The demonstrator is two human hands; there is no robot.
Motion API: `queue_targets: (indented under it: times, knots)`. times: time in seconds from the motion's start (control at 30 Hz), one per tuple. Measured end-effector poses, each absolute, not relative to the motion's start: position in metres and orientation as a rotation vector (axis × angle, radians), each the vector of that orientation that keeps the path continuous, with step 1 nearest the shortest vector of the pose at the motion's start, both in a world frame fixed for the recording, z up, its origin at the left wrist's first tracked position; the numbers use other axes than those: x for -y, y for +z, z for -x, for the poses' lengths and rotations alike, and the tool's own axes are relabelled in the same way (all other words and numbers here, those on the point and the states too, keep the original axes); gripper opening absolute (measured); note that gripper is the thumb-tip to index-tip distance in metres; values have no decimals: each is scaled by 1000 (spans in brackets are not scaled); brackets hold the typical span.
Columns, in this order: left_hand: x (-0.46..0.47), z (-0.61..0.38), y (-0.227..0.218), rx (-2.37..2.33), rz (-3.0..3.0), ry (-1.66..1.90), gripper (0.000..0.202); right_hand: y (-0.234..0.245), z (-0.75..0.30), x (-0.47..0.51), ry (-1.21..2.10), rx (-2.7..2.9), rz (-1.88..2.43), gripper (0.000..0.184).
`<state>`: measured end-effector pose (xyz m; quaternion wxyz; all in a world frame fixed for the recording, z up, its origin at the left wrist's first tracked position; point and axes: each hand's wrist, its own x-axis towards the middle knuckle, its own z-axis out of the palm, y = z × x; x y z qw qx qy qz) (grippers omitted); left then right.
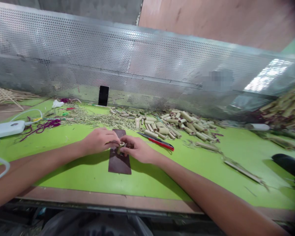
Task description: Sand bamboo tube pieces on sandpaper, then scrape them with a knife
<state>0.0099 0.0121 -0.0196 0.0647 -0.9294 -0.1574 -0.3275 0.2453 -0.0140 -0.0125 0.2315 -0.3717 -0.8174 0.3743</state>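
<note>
A short, pale hollow stem tube [122, 144], bamboo-like, is held upright between my hands over a dark brown rectangular sheet [120, 165] that looks like sandpaper. My right hand [140, 150] curls its thumb and fingers around the tube's right side. From the other side my left hand [100, 141] closes in, fingertips pressed together at the tube; a thin brownish line shows by these fingers, too small to make out. Whether the tube's lower end touches the sheet is hard to see. A red-and-black utility knife [159, 142] lies just beyond my right hand.
Behind my hands lie a pile of cut stem pieces [177, 123] and fine shavings [105, 120]. A black phone [103, 95] leans on the perforated metal screen [137, 72]. At left are a white power bank-like device [7, 129] with cables and purple string [48, 126]; a black object [286, 165] sits right.
</note>
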Motion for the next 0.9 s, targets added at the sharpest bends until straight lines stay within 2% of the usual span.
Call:
queue_targets:
  times: [0.33,0.47,0.7,0.9]
  knots:
    - [-12,-17,-23,458,2782,-1066,28,-12,-245,13,1112,2221,998,16]
    - [-12,-20,-21,452,2792,-970,27,-12,-245,13,1227,2157,935,13]
    - [-17,-19,-22,347,2764,-777,27,-15,-245,9,1327,2088,912,20]
    - [-17,-13,-20,425,2811,-965,27,-13,-244,11,1328,2108,920,18]
